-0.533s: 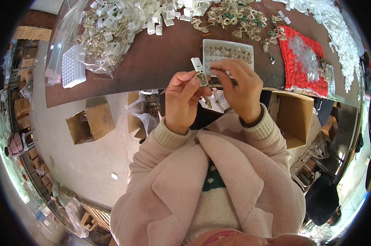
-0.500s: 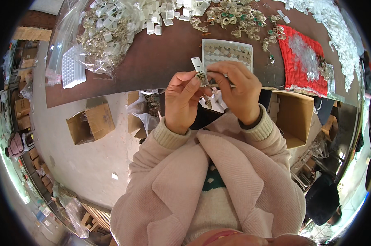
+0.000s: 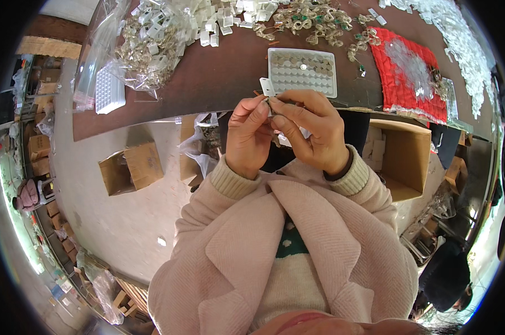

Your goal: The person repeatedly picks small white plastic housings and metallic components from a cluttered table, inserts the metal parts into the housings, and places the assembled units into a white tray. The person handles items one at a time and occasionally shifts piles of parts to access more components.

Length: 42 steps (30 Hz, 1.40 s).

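A small white plastic battery case (image 3: 267,87) stands up from between my fingertips. My left hand (image 3: 248,137) is closed and pinches its lower end between thumb and fingers. From the other side, my right hand (image 3: 315,131) is closed too, its thumb and forefinger pressed on the same end of the case. A thin clear wire coil (image 3: 276,140) seems to hang below the fingers, mostly hidden. Just beyond my right hand lies a clear tray (image 3: 303,80) with round pockets, the far rows filled with button cells (image 3: 303,58).
At the far left, a clear bag (image 3: 146,61) bulges with wire coils and white cases beside stacked white trays (image 3: 109,92). Loose white cases (image 3: 224,17) and wire coils (image 3: 308,22) lie at the back. A red cloth (image 3: 400,75) carries clear pieces. Cardboard boxes (image 3: 143,164) stand below the table edge.
My right fingers have drawn in against the case and its lower end is more covered. The whole view has shifted slightly, and more of the tray's near rows shows.
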Each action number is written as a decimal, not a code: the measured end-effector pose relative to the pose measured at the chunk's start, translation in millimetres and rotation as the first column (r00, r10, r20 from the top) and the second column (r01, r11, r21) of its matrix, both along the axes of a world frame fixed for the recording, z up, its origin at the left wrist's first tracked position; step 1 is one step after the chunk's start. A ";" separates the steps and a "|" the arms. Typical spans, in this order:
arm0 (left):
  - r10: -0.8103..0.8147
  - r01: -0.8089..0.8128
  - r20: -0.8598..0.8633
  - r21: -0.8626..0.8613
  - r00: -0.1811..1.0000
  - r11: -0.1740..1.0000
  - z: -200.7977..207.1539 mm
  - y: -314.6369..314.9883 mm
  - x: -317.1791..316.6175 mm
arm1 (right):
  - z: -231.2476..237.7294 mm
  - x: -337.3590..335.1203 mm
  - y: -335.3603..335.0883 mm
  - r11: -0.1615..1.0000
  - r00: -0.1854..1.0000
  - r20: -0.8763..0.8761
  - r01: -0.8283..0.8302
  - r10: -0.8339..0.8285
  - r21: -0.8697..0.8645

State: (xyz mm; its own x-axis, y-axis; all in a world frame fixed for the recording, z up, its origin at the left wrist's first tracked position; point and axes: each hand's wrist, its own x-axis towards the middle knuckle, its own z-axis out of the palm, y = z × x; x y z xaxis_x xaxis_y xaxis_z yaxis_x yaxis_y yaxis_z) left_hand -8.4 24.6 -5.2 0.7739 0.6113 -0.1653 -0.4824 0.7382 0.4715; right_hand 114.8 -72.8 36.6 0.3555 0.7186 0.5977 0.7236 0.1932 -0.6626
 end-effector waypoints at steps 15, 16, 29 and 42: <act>-0.163 0.164 0.088 -0.006 0.983 0.986 12.7 -12.4 -6.9 | 5.7 -3.8 -3.3 0.988 0.801 -0.584 -0.056 0.131 0.145; -0.150 0.157 0.083 -0.082 0.985 0.984 13.6 -12.6 -7.8 | 6.1 -1.8 -4.2 0.972 0.843 -0.499 -0.104 0.198 0.211; -0.210 0.224 0.180 -0.065 0.961 0.972 4.9 -21.7 -12.2 | 1.7 -5.7 -1.6 0.941 0.948 -0.207 -0.178 0.243 0.286; -0.127 0.126 -0.069 -0.015 0.990 0.992 11.2 -30.5 9.0 | -22.8 60.4 -63.5 0.978 0.980 -0.030 0.200 -0.199 0.064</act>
